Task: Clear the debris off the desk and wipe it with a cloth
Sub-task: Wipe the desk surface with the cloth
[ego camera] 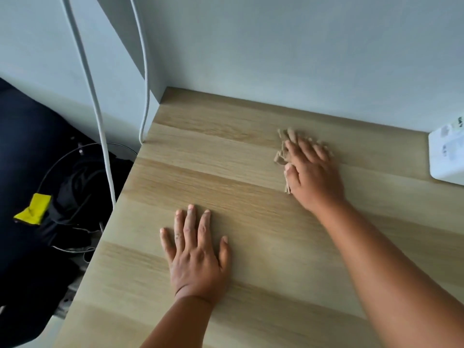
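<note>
A light wooden desk [226, 172] fills the lower right of the view. A pile of small tan debris pieces [280, 154] lies toward the back of the desk. My right hand [311, 172] lies flat over that pile with fingers spread, covering most of it; it is blurred. Pieces stick out to its left and past its fingertips. My left hand [195, 252] rests palm down on the desk near the front, fingers apart, holding nothing. No cloth is in view.
A white box-like device [447, 156] sits at the desk's right edge by the wall. Two white cables [105, 151] hang down at the desk's left edge. Below on the left are dark items, black wires and a yellow piece [34, 209].
</note>
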Tool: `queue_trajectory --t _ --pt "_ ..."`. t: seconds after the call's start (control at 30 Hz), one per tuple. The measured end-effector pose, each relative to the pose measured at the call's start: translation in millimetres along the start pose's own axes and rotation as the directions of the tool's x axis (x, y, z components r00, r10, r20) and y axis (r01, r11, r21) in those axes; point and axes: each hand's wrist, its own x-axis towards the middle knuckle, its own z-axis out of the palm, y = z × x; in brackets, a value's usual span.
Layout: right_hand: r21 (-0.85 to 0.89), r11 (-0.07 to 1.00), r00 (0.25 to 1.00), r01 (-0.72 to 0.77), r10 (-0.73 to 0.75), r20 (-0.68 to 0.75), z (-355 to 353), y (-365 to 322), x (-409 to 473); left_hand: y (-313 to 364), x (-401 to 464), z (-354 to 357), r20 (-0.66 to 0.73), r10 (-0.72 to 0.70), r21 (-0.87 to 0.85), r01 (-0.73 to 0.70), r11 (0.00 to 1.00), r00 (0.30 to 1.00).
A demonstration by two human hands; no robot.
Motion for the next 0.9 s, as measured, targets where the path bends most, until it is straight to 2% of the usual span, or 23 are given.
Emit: queue_trajectory --t 0.1,0.23,0.4,0.5,0.63,0.73,0.83,0.9 --pt "-0.006 0.990 0.990 -0.143 0.143 -0.010 3.4 -19.4 32.0 -0.6 -0.7 0.9 0.016 0.000 0.009 0.000 1.000 1.000" --pt "0.024 0.976 0.976 -0.218 0.217 0.022 10.2 -70.5 81.0 -0.9 -1.5 3.3 -0.007 0.001 0.016 -0.001 1.000 1.000" --pt "0.024 0.980 0.979 -0.195 0.194 0.060 15.0 -135.1 115.9 -0.9 -0.6 4.4 -0.011 0.010 0.030 -0.010 0.999 1.000" --pt "0.049 0.997 0.996 -0.064 0.061 0.062 16.0 -150.0 111.6 -1.9 -0.8 4.0 -0.009 0.011 0.038 -0.010 0.999 1.000" --pt "0.051 0.984 0.982 0.173 -0.176 0.072 14.0 -135.4 88.8 -1.1 2.0 1.4 0.000 0.002 0.036 -0.002 0.999 1.000" --pt "0.068 0.962 0.961 0.265 -0.269 0.061 12.4 -109.5 49.9 0.1 1.7 -1.0 0.016 -0.008 0.027 0.008 1.000 1.000" --pt "0.073 0.959 0.961 0.273 -0.276 0.024 7.4 -70.4 1.2 -0.1 1.1 -0.9 0.010 -0.007 0.016 0.007 1.000 1.000" --pt "0.080 0.980 0.983 0.184 -0.183 -0.014 2.0 -29.7 -28.3 -2.7 1.1 -0.3 0.012 -0.010 0.008 0.010 1.000 1.000"
